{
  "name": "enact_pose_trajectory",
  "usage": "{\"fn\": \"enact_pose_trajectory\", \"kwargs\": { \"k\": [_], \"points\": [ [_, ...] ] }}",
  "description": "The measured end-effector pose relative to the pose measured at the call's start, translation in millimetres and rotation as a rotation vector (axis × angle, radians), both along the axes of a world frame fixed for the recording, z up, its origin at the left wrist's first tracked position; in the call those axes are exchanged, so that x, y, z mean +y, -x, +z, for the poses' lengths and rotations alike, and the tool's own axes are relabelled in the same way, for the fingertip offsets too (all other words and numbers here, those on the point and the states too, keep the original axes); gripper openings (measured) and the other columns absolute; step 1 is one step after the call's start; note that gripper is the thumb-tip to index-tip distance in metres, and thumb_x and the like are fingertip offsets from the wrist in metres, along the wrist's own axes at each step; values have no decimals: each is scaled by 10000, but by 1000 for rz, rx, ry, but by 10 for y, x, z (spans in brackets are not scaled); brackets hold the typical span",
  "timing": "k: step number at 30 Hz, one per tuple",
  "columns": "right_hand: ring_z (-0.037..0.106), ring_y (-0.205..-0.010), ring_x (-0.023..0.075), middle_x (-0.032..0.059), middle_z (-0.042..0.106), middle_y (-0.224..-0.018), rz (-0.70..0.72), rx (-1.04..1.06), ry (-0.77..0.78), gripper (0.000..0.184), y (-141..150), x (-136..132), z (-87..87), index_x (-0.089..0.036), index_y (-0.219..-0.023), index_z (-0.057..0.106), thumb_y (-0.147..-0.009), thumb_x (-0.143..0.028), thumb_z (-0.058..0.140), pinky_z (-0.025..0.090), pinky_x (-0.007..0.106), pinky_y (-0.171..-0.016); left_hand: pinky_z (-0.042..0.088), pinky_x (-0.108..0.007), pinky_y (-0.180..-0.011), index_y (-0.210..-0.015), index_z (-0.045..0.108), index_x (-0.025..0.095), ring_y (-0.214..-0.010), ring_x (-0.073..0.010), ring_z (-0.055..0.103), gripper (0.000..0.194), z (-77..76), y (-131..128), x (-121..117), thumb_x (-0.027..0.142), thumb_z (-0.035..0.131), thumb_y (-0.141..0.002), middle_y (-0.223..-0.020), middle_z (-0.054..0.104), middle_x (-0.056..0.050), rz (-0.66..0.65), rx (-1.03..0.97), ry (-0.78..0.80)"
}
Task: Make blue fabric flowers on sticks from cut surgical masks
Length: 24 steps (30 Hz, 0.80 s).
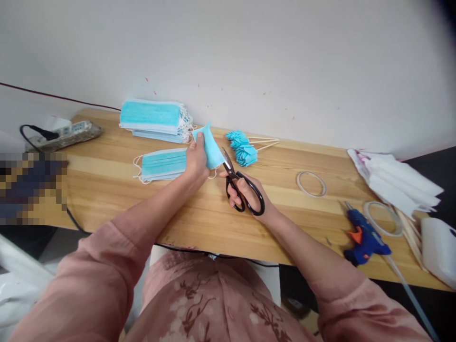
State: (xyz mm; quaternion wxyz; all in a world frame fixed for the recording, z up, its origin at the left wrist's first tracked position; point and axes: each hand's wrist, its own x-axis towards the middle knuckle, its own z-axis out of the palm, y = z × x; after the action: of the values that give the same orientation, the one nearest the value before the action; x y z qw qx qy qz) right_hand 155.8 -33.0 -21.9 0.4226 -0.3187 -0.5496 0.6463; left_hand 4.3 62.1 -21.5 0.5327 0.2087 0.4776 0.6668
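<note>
My left hand (198,154) pinches a piece of light blue mask fabric (213,148), thumb on top, raised over the table. In my right hand (245,190) is a pair of scissors (232,173) with black handles, its blades at the right edge of the fabric. A whole blue face mask (164,164) with white ear loops lies flat beneath and left of my left hand. Behind it sits a stack of face masks (151,114). Blue fabric flowers (245,153) on thin wooden sticks rest just beyond the scissors.
On the right of the wooden table (285,223) are a blue glue gun (368,240), two tape rolls (311,184), folded white sheets (399,178) and a white container (440,251). A power strip (76,133) with a plugged-in cord stands at the far left. The wall borders the back edge.
</note>
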Motion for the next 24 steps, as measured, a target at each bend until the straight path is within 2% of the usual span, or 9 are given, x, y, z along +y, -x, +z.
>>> {"fn": "enact_pose_trajectory", "kwargs": {
  "k": [5, 11, 17, 24],
  "points": [
    [412, -452, 49, -73, 473, -635, 0, -19, -24, 596, -5, -9, 14, -137, -1192, 647, -906, -658, 603, 504, 233, -496, 556, -352, -934, -1040, 636, 172, -1009, -218, 714, 294, 3, -6, 1, 432, 502, -1011, -1098, 730, -107, 4, 3, -21],
    [399, -444, 50, -74, 464, -622, -21, -39, -14, 601, 2, -14, 31, -137, -1187, 657, -899, -662, 608, 493, 232, -481, 556, -363, -940, -1046, 649, 194, -1044, -236, 713, 353, 19, -5, -5, 527, 565, -963, -1104, 732, -106, 4, 3, 3],
    [388, -436, 47, -78, 455, -614, -24, -41, -8, 613, -2, -14, 24, -132, -1197, 657, -894, -663, 613, 490, 228, -473, 557, -310, -924, -1078, 641, 187, -1066, -220, 701, 328, 66, -10, -29, 487, 537, -991, -1052, 737, -86, 4, -9, 30],
    [387, -435, 47, -78, 452, -612, -28, -53, -4, 642, 1, -10, 22, -129, -1212, 658, -884, -680, 612, 491, 224, -469, 562, -334, -910, -1033, 637, 192, -1023, -227, 710, 344, 50, -4, -17, 522, 559, -970, -1030, 728, -81, 7, -10, 28]
  ]
}}
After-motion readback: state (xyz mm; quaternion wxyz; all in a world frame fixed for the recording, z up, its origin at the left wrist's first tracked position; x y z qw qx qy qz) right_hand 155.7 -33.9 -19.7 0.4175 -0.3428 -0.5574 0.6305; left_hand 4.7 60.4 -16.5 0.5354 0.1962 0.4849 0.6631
